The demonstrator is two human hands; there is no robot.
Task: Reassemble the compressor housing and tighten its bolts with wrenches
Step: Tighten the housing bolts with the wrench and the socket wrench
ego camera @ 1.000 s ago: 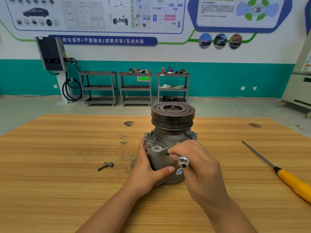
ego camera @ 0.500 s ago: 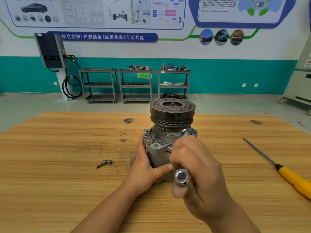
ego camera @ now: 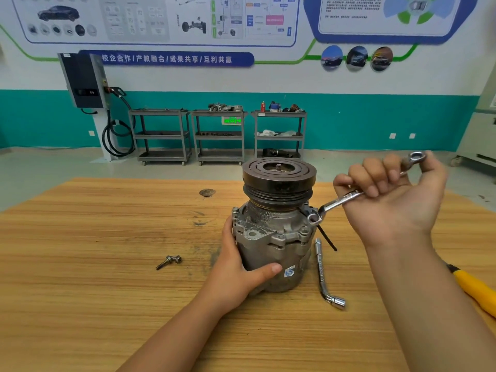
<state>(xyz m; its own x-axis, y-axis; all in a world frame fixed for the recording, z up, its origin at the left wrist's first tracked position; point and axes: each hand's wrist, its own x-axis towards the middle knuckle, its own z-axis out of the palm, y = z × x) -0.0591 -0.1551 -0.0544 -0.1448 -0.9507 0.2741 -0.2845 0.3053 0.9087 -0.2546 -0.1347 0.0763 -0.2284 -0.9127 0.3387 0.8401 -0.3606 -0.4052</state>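
Right fingers grip wrench, ring seemingly at compressor edge

A wood-grained desk fills the foreground, with a yellow-handled screwdriver lying near its right edge. Against the teal-banded far wall stand three grey metal shelf trolleys. Left of them hangs a black wall-mounted charging box, its black cable looped beneath.
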